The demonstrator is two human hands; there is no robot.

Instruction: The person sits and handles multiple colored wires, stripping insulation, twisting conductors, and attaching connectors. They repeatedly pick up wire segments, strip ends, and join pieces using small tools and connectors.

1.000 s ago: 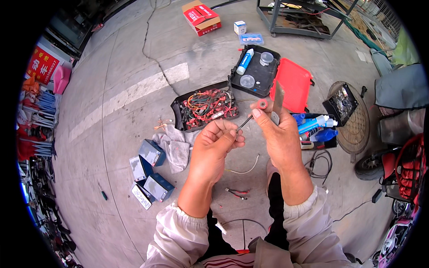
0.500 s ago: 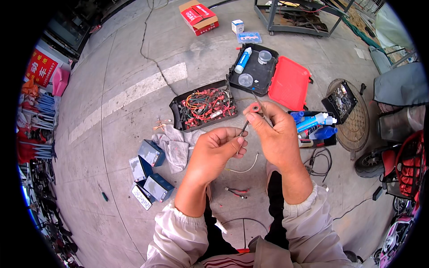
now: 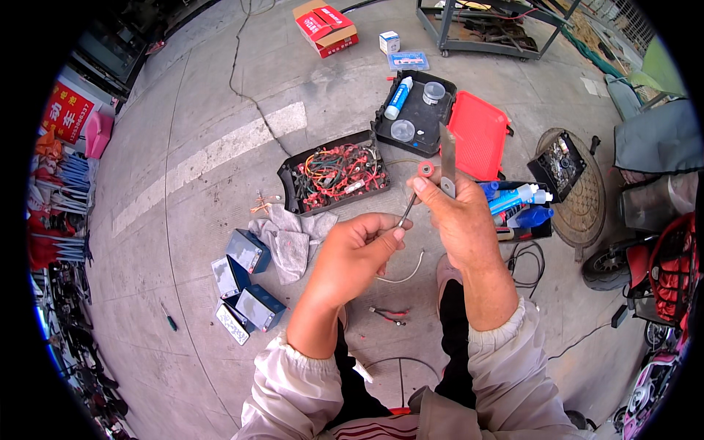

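Observation:
In front of my knees, my left hand (image 3: 359, 253) pinches a thin dark cable (image 3: 410, 207) between thumb and fingers. The cable slants up to a small red round end piece (image 3: 425, 169) at my right thumb. My right hand (image 3: 466, 220) is closed on a flat metal blade (image 3: 447, 158) with a rivet near its base, pointing away from me. Its handle, if any, is hidden in the palm. Beyond the hands lies a black tray (image 3: 293, 192) heaped with red, black and yellow wire leads (image 3: 341, 176).
An open tool case (image 3: 473, 136) holds a blue-white tube and clear tubs. Right of my hands stands a box of bottles (image 3: 524, 202). Blue battery blocks (image 3: 257, 308) and a grey rag (image 3: 282, 242) lie left. Red-handled pliers (image 3: 389, 315) rest between my feet.
The blade in my right hand has swung upright and now shows broadside. My right hand has shifted slightly right and toward me; my left hand keeps its pinch on the cable.

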